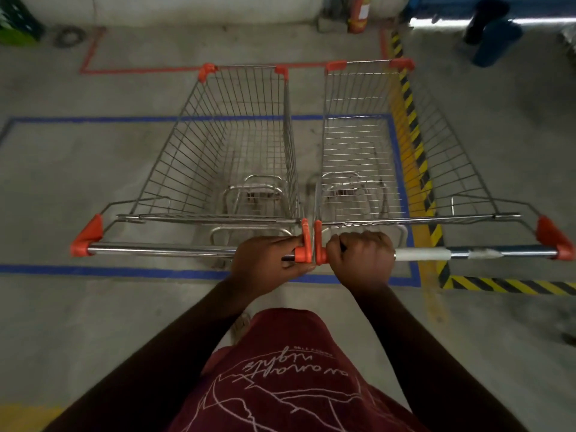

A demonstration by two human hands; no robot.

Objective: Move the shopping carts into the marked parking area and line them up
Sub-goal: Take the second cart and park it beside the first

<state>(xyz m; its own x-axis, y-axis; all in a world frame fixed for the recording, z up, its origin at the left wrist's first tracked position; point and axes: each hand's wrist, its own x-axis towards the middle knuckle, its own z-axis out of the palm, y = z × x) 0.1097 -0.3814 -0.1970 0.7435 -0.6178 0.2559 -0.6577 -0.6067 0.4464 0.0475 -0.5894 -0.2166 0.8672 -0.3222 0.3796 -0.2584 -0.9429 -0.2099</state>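
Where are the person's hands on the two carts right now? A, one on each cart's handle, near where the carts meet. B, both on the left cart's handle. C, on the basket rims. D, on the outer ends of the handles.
A: the left hand grips the left cart's handle and the right hand grips the right cart's handle, each beside the inner orange end caps.

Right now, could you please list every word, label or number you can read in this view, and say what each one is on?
"aurora nights": white script on the maroon shirt, upside down from this camera; reading is likely, not certain.
Small line beside it on the shirt: too small to read.
Label on the red fire extinguisher: blurred, unreadable.
White wrap on the right cart handle: no text visible.
Shopping carts and floor lines: none.
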